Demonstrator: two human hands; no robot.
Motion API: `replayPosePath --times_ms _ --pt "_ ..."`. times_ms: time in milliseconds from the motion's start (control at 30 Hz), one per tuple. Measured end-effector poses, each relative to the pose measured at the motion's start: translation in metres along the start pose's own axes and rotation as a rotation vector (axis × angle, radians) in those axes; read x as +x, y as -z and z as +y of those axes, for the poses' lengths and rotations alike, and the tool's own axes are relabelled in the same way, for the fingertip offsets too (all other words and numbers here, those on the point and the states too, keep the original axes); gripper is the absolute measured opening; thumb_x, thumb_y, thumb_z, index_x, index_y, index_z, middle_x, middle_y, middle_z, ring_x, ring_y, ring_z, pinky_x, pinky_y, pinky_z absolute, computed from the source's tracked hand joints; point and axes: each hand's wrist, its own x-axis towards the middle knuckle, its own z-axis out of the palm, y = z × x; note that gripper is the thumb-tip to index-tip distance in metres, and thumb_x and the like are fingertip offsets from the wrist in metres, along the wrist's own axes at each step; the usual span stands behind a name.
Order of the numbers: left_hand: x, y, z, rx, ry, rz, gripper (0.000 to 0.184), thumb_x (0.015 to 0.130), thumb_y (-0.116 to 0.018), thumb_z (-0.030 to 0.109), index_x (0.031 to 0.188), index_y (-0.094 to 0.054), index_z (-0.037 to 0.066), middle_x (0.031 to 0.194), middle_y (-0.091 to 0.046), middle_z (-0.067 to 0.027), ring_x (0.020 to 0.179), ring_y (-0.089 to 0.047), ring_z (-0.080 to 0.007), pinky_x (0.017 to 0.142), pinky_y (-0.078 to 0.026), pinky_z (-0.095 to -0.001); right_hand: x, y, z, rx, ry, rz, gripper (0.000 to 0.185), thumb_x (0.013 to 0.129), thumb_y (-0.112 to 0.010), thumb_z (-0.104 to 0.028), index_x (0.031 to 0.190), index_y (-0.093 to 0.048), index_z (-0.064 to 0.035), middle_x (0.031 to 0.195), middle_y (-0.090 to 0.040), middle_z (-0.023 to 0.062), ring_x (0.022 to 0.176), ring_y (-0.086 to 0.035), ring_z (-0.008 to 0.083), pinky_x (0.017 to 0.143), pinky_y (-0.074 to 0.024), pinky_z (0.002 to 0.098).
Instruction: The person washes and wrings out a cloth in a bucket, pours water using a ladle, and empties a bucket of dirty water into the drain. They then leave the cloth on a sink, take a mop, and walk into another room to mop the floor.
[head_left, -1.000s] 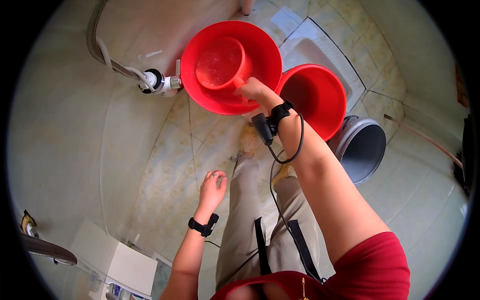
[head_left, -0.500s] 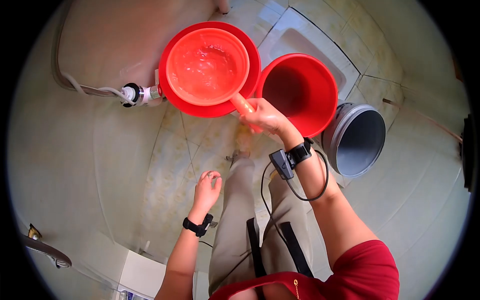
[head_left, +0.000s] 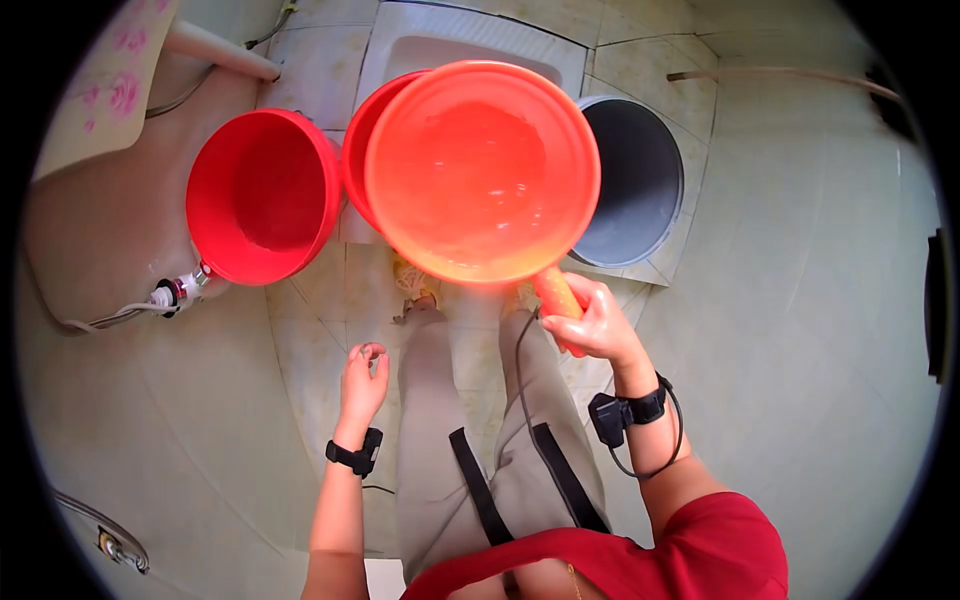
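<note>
My right hand [head_left: 595,318] is closed round the speckled handle of an orange water dipper [head_left: 482,170]. Glints and a rippled surface show water inside the dipper's round bowl, which is held high in the view. Beneath it, mostly covered, stands a red bucket [head_left: 362,150]. Over to the left, another red bucket [head_left: 262,190] is in full sight, its inside shaded. Low beside my left leg hangs my left hand [head_left: 363,385], its fingers loosely curled, the thumb apart, with nothing in it.
A grey bucket [head_left: 632,185] stands right of the dipper. Behind the buckets is a white squat toilet [head_left: 410,22] set in the tiled floor. A tap with a hose [head_left: 165,294] juts from the left wall, and a white pipe [head_left: 225,50] is at upper left.
The dipper has moved from above the left red bucket to the right, over the middle bucket and beside the grey one. The view has shifted too. My left hand stays loosely curled.
</note>
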Motion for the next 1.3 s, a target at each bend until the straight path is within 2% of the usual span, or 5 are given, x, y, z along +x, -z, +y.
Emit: replayPosePath --times_ms 567,800,900,1167,1300 --pt "-0.001 -0.047 0.053 0.186 -0.094 -0.126 0.015 0.082 -0.056 0.011 0.092 -0.057 0.001 0.096 -0.057 -0.0137 0.084 -0.058 -0.0296 0.075 -0.046 -0.0365 -0.070 0.124 0.080 -0.155 -0.054 1.012 0.025 0.077 -0.062 -0.011 0.096 -0.057 0.0049 0.059 -0.051 0.0028 0.039 -0.047 0.0091 0.035 -0.0377 0.0239" --pt "0.005 -0.052 0.061 0.230 -0.139 -0.123 0.015 0.083 -0.056 0.010 0.093 -0.057 -0.001 0.094 -0.058 -0.0120 0.083 -0.058 -0.0256 0.074 -0.048 -0.0324 -0.076 0.108 0.073 -0.648 0.005 1.150 0.036 0.076 -0.063 -0.011 0.106 -0.054 0.0037 0.083 -0.062 0.0172 0.081 -0.061 0.0332 0.072 -0.0473 0.0393" --pt "0.008 -0.054 0.064 0.194 -0.153 -0.108 0.015 0.083 -0.056 0.010 0.093 -0.057 -0.001 0.095 -0.058 -0.0123 0.083 -0.058 -0.0262 0.075 -0.048 -0.0328 -0.069 0.110 0.090 -0.857 0.103 1.170 0.041 0.074 -0.062 -0.010 0.112 -0.051 0.0023 0.090 -0.062 0.0199 0.082 -0.059 0.0381 0.071 -0.0475 0.0416" --pt "0.005 -0.037 0.051 0.160 -0.173 -0.041 0.014 0.083 -0.056 0.010 0.092 -0.057 -0.001 0.094 -0.058 -0.0121 0.083 -0.058 -0.0270 0.074 -0.048 -0.0329 -0.034 0.092 0.095 -1.142 0.223 1.272 0.044 0.074 -0.062 -0.010 0.115 -0.050 0.0022 0.091 -0.061 0.0180 0.081 -0.058 0.0359 0.071 -0.0471 0.0418" --pt "0.001 -0.019 0.041 0.143 -0.135 0.001 0.014 0.082 -0.057 0.010 0.092 -0.057 0.000 0.094 -0.058 -0.0116 0.082 -0.058 -0.0270 0.073 -0.048 -0.0327 -0.024 0.052 0.023 -0.439 0.350 0.838 0.045 0.076 -0.065 -0.014 0.116 -0.052 0.0022 0.082 -0.058 0.0083 0.072 -0.058 0.0182 0.064 -0.0464 0.0302"
